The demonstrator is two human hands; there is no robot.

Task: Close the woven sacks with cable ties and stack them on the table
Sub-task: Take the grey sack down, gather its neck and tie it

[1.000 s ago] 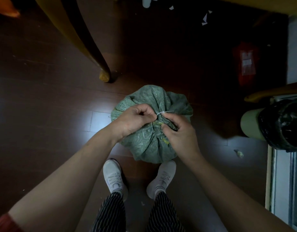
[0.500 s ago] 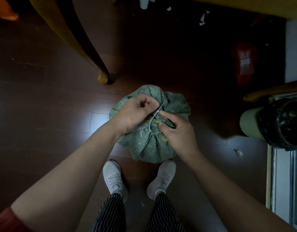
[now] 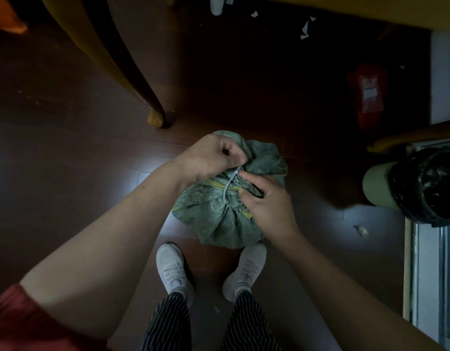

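Down on the dark wooden floor (image 3: 67,178), just ahead of my shoes (image 3: 172,269), the green woven sack (image 3: 213,221) sits with its mouth gathered into a bunched neck. A pale cable tie (image 3: 227,188) loops round that neck.

My left hand (image 3: 208,158) is curled tight, and its fingers (image 3: 234,155) pinch the tie's upper end at the top of the gather. My right hand (image 3: 267,201) has its lower fingers dug into the bunched fabric, gripping the neck, while the forefinger lies straight along the tie toward the left hand's pinch. The light is poor and the tie thin, so I cannot tell whether the tail has gone through the head. The loop looks slack to me, standing a little off the fabric.

To do this well, I judge that the right hand should squeeze the gather small, just beside the loop, so no fold escapes. The left should then draw the tail straight out from the head, in line with it, until the strap bites evenly all round. A sideways tug could twist the loop or let it ride off the top of the neck. Only then is the sack ready to lift to the tabletop.
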